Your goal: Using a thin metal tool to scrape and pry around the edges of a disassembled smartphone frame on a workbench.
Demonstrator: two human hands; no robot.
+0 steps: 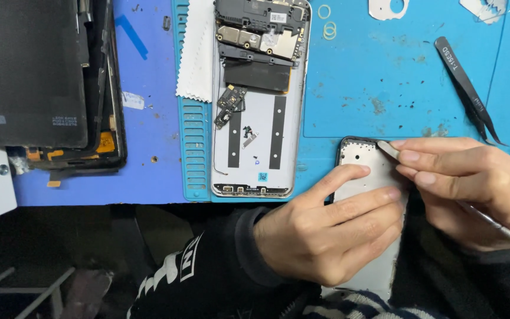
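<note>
My left hand (332, 227) lies flat on a silver phone frame (361, 159) at the near edge of the blue mat, fingers spread across it and pressing it down. My right hand (473, 183) grips a thin metal pry tool (388, 149), whose flat tip touches the frame's top right corner; its shaft runs back past my wrist. Further up the mat lies an opened phone (261, 100) with bare circuit boards, a black battery patch and small loose parts inside.
Black tweezers (467, 88) lie at the right of the blue mat (373, 71). A white cloth (196, 53) sits beside the opened phone. Dark phone screens (30, 71) are stacked at the left. Small rings (327, 26) and metal bits lie at the back.
</note>
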